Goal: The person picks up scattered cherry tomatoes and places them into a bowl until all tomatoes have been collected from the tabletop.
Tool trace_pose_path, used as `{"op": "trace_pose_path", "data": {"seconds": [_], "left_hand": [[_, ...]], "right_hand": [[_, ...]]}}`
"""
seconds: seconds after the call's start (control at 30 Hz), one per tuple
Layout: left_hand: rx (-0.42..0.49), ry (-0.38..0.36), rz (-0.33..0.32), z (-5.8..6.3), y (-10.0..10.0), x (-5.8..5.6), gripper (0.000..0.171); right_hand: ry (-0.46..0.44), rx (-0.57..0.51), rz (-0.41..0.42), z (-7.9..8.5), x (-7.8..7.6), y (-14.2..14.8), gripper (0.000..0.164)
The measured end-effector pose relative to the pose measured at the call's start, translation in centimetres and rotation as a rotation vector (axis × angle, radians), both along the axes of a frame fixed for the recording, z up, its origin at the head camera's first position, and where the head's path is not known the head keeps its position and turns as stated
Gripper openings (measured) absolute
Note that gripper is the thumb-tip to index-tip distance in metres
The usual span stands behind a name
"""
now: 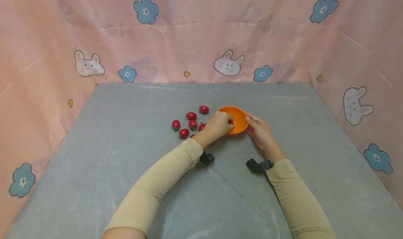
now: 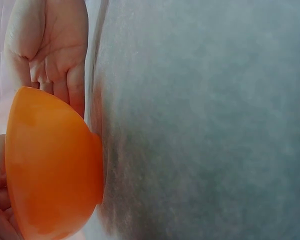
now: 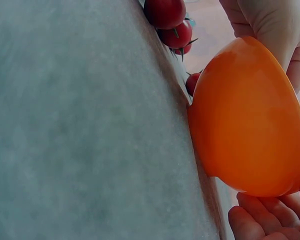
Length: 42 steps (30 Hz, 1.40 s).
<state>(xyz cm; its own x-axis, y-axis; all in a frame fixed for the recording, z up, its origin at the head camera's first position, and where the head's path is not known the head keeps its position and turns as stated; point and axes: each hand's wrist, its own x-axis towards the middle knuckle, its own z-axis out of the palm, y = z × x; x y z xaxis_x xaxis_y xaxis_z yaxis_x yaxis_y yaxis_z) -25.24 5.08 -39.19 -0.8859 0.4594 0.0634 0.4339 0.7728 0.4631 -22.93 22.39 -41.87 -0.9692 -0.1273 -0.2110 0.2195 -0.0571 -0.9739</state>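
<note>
Pinching a red cherry tomato [image 1: 231,122] with the left hand [image 1: 218,124], the nearer one, inside the mouth of an orange bowl [image 1: 240,117]; too covered to tell the tomato's long axis; gripping the bowl's right side with the right hand [image 1: 261,134]; with loose cherry tomatoes [image 1: 191,116] left of the bowl, glossy, oval, green-stemmed, on a mottled grey surface [image 1: 94,162]; smooth, rounded, short-footed and seemingly plastic, as to the bowl

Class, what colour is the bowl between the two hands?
The bowl is plain orange, showing best in the right wrist view.
</note>
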Motion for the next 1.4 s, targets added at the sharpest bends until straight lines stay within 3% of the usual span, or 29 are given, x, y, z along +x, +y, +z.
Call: {"op": "trace_pose_path", "data": {"seconds": [1.17, 1.4], "left_hand": [[0.021, -0.019, 0.006, -0.29, 0.48, -0.49, 0.028], [0.107, -0.077, 0.020, -0.17, 0.01, -0.24, 0.030]], "right_hand": [[-0.016, -0.007, -0.008, 0.14, -0.17, 0.16, 0.050], [-0.023, -0.018, -0.014, 0.10, -0.09, -0.05, 0.050]]}}
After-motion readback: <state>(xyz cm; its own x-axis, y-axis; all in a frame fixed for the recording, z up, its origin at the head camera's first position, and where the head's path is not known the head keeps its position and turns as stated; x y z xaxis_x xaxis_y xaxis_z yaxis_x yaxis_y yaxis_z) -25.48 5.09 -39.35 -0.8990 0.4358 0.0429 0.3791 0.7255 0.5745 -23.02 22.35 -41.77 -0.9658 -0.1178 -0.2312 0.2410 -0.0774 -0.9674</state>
